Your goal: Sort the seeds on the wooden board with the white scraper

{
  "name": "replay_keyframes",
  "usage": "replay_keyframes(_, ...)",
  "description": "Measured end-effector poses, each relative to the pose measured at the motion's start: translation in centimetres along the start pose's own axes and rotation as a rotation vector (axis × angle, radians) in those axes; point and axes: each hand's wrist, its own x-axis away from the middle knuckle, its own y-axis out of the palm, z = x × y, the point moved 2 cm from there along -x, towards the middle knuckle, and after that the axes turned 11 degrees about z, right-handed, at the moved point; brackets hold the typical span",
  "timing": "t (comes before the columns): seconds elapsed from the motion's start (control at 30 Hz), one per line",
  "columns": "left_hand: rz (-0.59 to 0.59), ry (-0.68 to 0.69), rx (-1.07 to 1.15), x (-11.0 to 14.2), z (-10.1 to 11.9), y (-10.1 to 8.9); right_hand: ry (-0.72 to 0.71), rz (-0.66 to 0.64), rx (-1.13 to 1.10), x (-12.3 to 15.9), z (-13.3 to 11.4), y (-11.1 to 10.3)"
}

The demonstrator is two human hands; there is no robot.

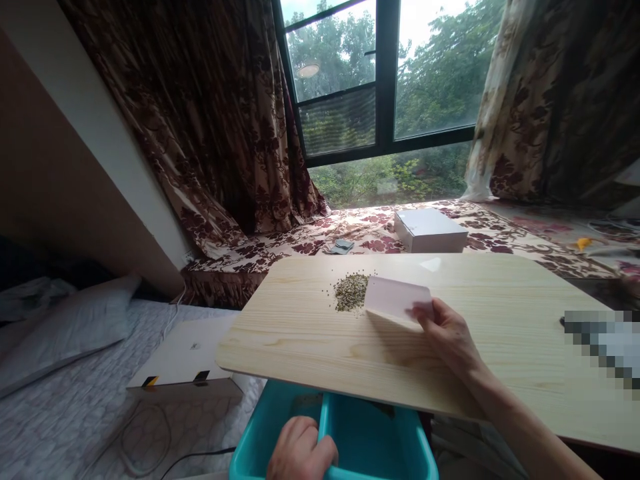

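My right hand (447,333) grips a pale pink flat card (396,298), held tilted with its edge down on the light wooden tabletop (310,333). Right beside the card's left edge lies a small heap of greenish-grey grains (351,292), with a few strays around it. My left hand (301,451) is closed over the rim of a teal plastic bin (365,433) that sits just below the table's near edge.
A white box (430,230) and a small grey packet (341,247) lie on the floral window seat behind the table. A flat white carton (185,353) and a cable rest on the bed at left. A blurred patch covers the table's right side.
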Motion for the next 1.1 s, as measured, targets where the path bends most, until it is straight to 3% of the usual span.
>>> replay_keyframes(0.4,0.052,-0.056,0.055,0.23,0.14,0.19,-0.058,-0.071,-0.057,0.43,-0.62,0.29)
replay_keyframes(0.67,0.048,-0.036,0.05,0.19,-0.14,0.17,-0.056,0.002,0.03,0.18,-0.53,-0.09)
replay_keyframes(1.1,0.058,-0.051,0.04,-0.24,-0.23,-0.29,-0.048,0.006,-0.002,0.06,-0.29,0.0)
